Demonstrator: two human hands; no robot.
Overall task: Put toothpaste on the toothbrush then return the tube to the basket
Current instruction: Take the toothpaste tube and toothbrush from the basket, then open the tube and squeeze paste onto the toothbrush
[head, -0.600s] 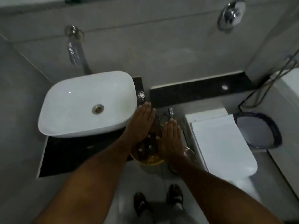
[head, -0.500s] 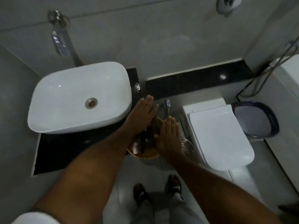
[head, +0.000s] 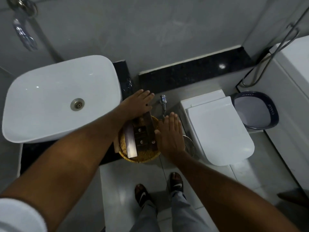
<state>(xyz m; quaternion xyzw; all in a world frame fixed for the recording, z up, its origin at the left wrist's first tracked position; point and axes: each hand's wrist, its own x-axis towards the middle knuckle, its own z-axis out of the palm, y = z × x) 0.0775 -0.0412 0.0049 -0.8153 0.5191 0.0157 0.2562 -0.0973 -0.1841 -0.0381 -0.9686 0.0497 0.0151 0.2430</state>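
Note:
A round woven basket (head: 142,156) sits on the right end of the dark counter, beside the white sink. Inside it lie a pale flat box (head: 130,143) and dark packets (head: 143,131); I cannot tell which is the toothpaste or the toothbrush. My left hand (head: 138,104) hovers flat over the basket's far left rim, fingers stretched out, holding nothing. My right hand (head: 169,134) is flat at the basket's right edge, fingers together and straight, also holding nothing.
The white basin (head: 50,101) fills the counter (head: 33,151) to the left. A closed white toilet (head: 217,128) stands to the right, with a dark-rimmed bin (head: 274,114) beyond it. A small chrome valve (head: 163,102) sticks out behind the basket. My sandalled feet (head: 158,190) stand on the tiled floor.
The camera tilted down and moved closer. My two hands have drawn apart a little, so the basket's contents show between them.

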